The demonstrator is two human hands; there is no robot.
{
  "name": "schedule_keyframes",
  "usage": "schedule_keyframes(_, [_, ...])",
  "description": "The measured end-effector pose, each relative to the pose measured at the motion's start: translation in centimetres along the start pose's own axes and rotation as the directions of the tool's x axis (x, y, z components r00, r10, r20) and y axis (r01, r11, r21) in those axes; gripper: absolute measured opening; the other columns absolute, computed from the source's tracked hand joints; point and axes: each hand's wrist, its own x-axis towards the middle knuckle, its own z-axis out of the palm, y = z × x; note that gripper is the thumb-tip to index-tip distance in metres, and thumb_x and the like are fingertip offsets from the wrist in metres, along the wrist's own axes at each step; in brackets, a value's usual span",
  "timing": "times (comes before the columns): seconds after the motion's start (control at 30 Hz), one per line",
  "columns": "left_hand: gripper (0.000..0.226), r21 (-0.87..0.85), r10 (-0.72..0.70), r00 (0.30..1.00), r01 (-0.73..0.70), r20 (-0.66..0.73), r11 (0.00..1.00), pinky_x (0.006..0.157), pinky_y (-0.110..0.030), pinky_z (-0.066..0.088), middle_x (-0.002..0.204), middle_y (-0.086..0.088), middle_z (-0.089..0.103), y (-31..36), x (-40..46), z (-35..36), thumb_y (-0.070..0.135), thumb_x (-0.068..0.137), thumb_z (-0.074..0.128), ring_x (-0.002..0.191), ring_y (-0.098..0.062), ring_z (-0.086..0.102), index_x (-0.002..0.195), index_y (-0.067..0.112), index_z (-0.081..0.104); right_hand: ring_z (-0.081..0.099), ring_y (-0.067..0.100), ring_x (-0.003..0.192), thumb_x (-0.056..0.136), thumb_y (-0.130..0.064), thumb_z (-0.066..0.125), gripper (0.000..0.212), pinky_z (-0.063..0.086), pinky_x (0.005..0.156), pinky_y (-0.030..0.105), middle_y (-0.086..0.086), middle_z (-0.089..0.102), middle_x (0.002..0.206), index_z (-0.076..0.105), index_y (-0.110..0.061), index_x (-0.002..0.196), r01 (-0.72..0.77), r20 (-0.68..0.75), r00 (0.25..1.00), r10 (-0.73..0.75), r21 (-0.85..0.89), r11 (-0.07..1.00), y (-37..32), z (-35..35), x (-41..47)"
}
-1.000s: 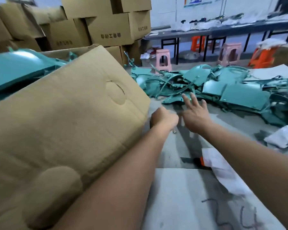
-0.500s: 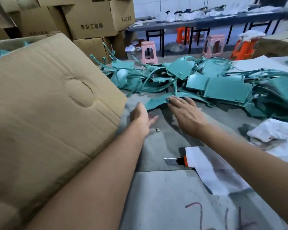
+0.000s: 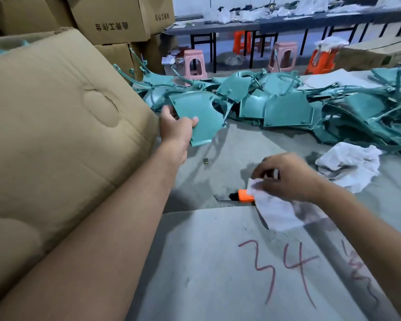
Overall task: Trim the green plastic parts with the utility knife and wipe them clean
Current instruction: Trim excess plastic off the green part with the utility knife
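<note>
My left hand (image 3: 175,127) grips a flat green plastic part (image 3: 200,115) by its lower left edge and holds it tilted above the grey table (image 3: 218,274). My right hand (image 3: 285,177) pinches a white cloth (image 3: 273,209) that lies over the orange utility knife (image 3: 241,196). The knife's black tip and blade stick out to the left on the table; its rear is hidden under the cloth. A heap of green plastic parts (image 3: 287,107) covers the far side of the table.
A large open cardboard box (image 3: 56,126) leans along the left, against my left arm. A crumpled white rag (image 3: 350,165) lies at the right. A small metal piece (image 3: 206,161) sits mid-table. Stacked boxes (image 3: 111,19), stools and a long bench stand behind.
My left hand has picked one green part out of the heap and lifted it. My right hand has drawn back from the heap to the cloth over the knife.
</note>
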Motion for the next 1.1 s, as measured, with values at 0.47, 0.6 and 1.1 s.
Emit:
schedule_keyframes(0.47, [0.025, 0.549, 0.769, 0.637, -0.621, -0.062, 0.559, 0.064, -0.03, 0.03, 0.095, -0.005, 0.067, -3.5, -6.5, -0.4, 0.003, 0.084, 0.068, 0.085, -0.031, 0.059, 0.105, 0.003, 0.055, 0.052, 0.031, 0.108, 0.083, -0.047, 0.076, 0.034, 0.034, 0.086, 0.035, -0.001, 0.063, 0.103, 0.077, -0.022, 0.106, -0.153, -0.246, 0.96, 0.131, -0.072, 0.986, 0.7, -2.6, -2.6])
schedule_keyframes(0.6, [0.022, 0.347, 0.738, 0.614, -0.652, -0.279, 0.674, 0.071, -0.031, 0.046, 0.099, -0.017, 0.069, -2.8, -7.8, 0.5, 0.003, 0.089, 0.063, 0.087, -0.033, 0.061, 0.106, -0.009, 0.054, 0.045, 0.022, 0.107, 0.083, -0.053, 0.078, 0.035, 0.043, 0.093, 0.041, -0.004, 0.058, 0.106, 0.073, -0.03, 0.109, -0.044, 0.07, 0.996, 0.055, -0.156, 0.987, -1.6, 1.7, -2.2])
schedule_keyframes(1.1, [0.028, 0.059, -0.03, 0.927, 0.056, -0.373, 0.997, 0.085, -0.025, 0.049, 0.121, -0.015, 0.066, -6.9, -6.9, 0.3, 0.021, 0.103, 0.05, 0.106, -0.03, 0.063, 0.119, -0.001, 0.058, 0.037, 0.019, 0.051, 0.107, -0.041, 0.046, 0.037, 0.022, 0.047, 0.029, -0.003, 0.045, 0.061, 0.045, -0.016, 0.08, -0.337, -0.582, 0.768, 0.267, -0.013, 0.941, -0.9, 3.3, -3.2])
